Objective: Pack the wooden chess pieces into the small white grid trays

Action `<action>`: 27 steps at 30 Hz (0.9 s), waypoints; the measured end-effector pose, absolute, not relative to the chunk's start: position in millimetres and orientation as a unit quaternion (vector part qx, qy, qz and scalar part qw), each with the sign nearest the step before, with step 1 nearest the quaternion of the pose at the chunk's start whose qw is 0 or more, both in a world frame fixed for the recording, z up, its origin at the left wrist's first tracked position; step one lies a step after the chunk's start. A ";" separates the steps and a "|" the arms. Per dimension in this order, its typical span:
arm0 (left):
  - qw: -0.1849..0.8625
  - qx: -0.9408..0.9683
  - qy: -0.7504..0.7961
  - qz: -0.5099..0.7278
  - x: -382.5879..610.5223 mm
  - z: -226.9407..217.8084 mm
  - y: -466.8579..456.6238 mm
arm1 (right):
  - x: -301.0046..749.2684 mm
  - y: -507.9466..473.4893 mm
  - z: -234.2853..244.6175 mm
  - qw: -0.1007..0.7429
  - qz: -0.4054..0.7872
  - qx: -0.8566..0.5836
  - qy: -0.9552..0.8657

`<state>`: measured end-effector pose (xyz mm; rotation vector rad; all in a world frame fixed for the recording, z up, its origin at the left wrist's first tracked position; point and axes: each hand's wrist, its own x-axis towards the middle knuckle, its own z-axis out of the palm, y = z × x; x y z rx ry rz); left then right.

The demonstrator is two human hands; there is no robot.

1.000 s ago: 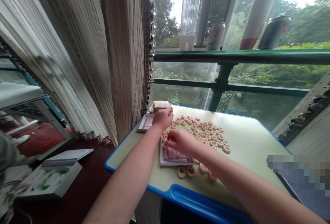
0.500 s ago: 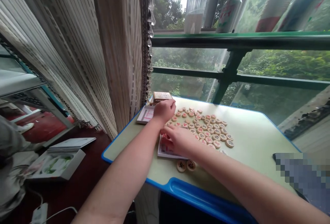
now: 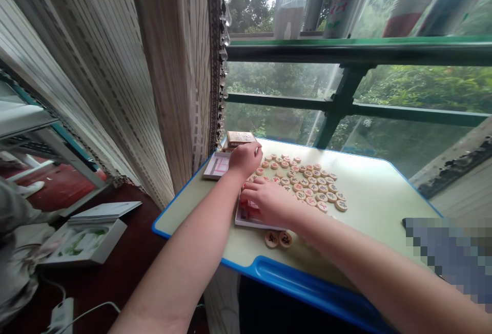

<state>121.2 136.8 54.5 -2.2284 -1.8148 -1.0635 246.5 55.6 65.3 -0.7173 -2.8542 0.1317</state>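
Observation:
My left hand (image 3: 246, 160) is closed, its fingers curled in at the far left of the table, beside a white box lid or tray (image 3: 216, 165) with red lines. Anything inside that hand is hidden. Closer to me, my right hand (image 3: 267, 201) reaches over a second white tray (image 3: 249, 221), fingers bent down into it; the fingertips and whatever they grip cannot be made out. Many round wooden Chinese chess pieces (image 3: 315, 189) with red or black characters lie spread to the right. Two more pieces (image 3: 278, 239) with black characters sit just in front of the near tray.
A small printed box (image 3: 241, 138) stands at the table's far left corner. The table (image 3: 369, 190) has a blue rim and a front groove. A blurred-out dark object (image 3: 446, 252) lies at its right. Cans and cups stand on the window ledge (image 3: 346, 47); a curtain (image 3: 172, 67) hangs left.
My view has tipped slightly, so the scene sits higher. The right hand has shifted a little at the near tray. My left hand stays almost in place, still curled.

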 end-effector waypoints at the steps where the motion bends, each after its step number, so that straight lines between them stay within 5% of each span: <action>1: 0.040 -0.727 -0.593 -0.344 122.0 54.9 136.3 | 246.0 54.8 65.3 0.101 0.046 -0.244 -0.963; 12: 0.054 -0.726 -0.587 -0.354 123.2 57.9 133.8 | 242.8 50.7 62.8 0.107 0.035 -0.405 -0.907; 27: 0.091 -0.733 -0.569 -0.361 125.7 57.2 131.7 | 249.3 58.4 60.9 0.106 0.017 -0.390 -0.915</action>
